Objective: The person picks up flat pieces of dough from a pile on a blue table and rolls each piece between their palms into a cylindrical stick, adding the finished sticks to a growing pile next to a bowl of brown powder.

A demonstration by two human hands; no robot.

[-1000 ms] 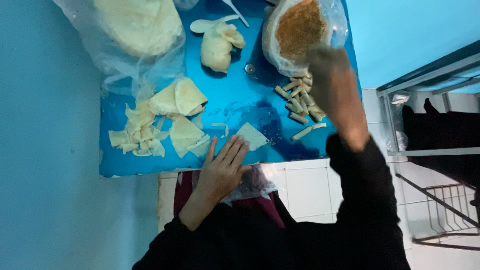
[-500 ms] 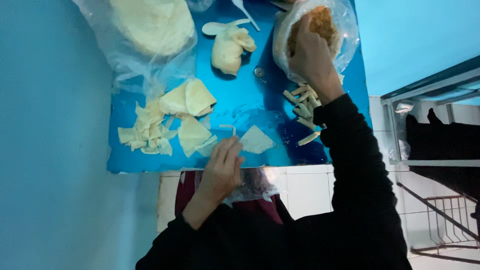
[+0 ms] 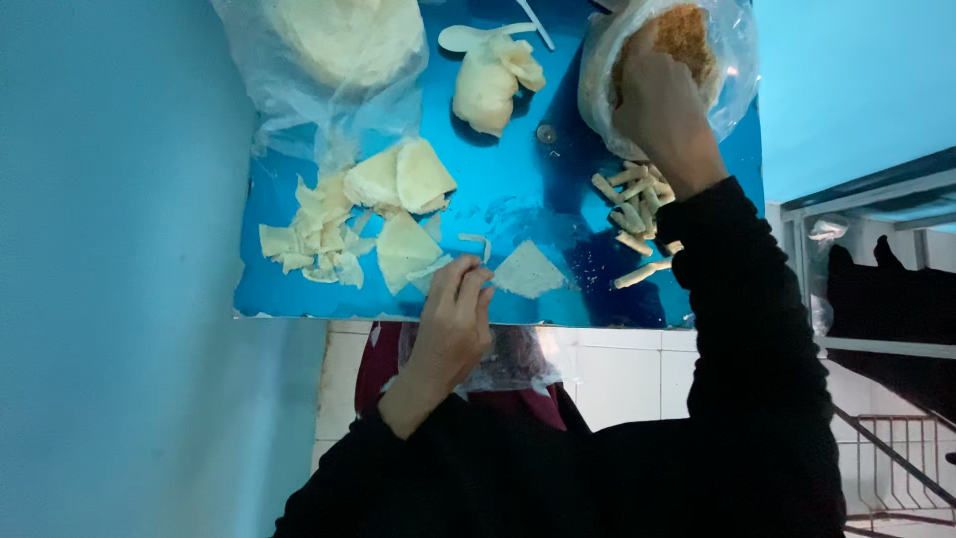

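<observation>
1. The left hand (image 3: 453,319) lies at the near edge of the worktop (image 3: 528,199). Its fingers (image 3: 476,284) are together and almost straight, and the tips touch a triangular wrapper (image 3: 528,271).
2. The right hand (image 3: 657,95) reaches into a clear bag (image 3: 727,70) of brown filling (image 3: 687,30). Its fingers are hidden in the bag, so I cannot tell how far they are open.
3. Rolled sticks (image 3: 632,214) lie under the right wrist.
4. The worktop is shiny blue. Folded wrappers (image 3: 403,179) and scraps (image 3: 309,239) lie on its left part.
5. The wall (image 3: 119,249) is blue and the floor has white tiles (image 3: 607,374).
</observation>
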